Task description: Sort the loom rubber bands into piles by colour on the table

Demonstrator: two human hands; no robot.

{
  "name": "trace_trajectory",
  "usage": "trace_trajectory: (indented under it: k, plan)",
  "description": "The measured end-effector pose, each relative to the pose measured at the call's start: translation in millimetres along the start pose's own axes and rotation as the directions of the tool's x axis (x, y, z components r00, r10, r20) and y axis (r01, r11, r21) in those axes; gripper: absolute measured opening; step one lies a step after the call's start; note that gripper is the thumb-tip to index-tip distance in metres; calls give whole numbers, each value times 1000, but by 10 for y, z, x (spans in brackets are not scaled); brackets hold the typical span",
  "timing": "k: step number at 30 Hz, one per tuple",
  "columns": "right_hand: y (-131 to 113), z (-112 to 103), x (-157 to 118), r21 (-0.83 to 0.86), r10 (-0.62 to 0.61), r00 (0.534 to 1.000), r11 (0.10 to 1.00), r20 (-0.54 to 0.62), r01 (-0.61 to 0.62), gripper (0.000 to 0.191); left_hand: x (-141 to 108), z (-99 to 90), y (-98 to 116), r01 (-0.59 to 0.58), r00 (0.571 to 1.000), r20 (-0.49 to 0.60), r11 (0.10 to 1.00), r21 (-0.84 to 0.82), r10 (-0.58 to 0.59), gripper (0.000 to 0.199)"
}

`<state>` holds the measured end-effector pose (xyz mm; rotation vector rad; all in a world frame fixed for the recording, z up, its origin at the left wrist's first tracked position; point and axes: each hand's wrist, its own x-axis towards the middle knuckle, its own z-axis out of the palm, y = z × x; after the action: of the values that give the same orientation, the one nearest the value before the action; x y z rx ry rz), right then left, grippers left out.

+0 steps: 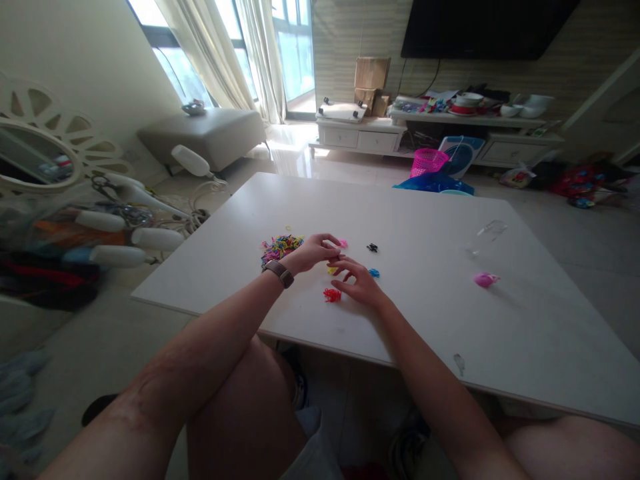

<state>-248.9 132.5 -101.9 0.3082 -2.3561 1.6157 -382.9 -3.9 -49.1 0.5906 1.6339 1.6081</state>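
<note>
My left hand (320,250), with a watch on its wrist, reaches over the table beside a mixed pile of small coloured rubber bands (281,249). Its fingers are bent together near a small pink heap (343,244); whatever they hold is too small to make out. My right hand (359,283) hovers with fingers stretched and thumb apart, its fingertips close to the left fingertips. Beneath them a yellow heap (331,271) is partly hidden. Red bands (332,295) lie below the right thumb. Blue bands (374,273) and black bands (373,247) sit to the right.
On the white table (425,313), a pink object (485,280) and a clear container (493,231) lie at the right. A small clear item (459,364) is near the front edge. A lamp with white shades (157,239) stands against the left side.
</note>
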Motion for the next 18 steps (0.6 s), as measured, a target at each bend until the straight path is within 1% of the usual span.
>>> trace_trajectory:
  k: [3, 8, 11, 13, 15, 17, 18]
  plan:
    - [0, -8, 2, -18, 4, 999, 1000, -34, -5, 31, 0, -21, 2, -8, 1000, -18, 999, 47, 8, 32]
    - [-25, -10, 9, -46, 0, 993, 999, -115, -5, 25, 7, -45, -10, -15, 998, -57, 992, 129, 23, 29]
    - [-17, -8, 19, -52, -2, 993, 999, -118, -5, 23, 0, -34, -7, -4, 998, -59, 988, 152, 14, 31]
    - [29, -52, 27, -99, 2, 988, 995, -151, -17, 21, -3, -33, 6, -1, 998, -61, 989, 146, 10, 31]
    - [121, -158, 33, -213, 13, 969, 975, -249, -67, 21, -1, -56, 30, -3, 997, -80, 993, 121, 13, 30]
    - [251, -316, 30, -377, 6, 916, 910, -400, -170, 21, 3, -111, 62, -6, 991, -131, 996, 89, 18, 28]
    - [323, -401, 24, -450, 5, 893, 862, -451, -232, 22, 5, -149, 79, -8, 986, -167, 997, 75, 20, 27]
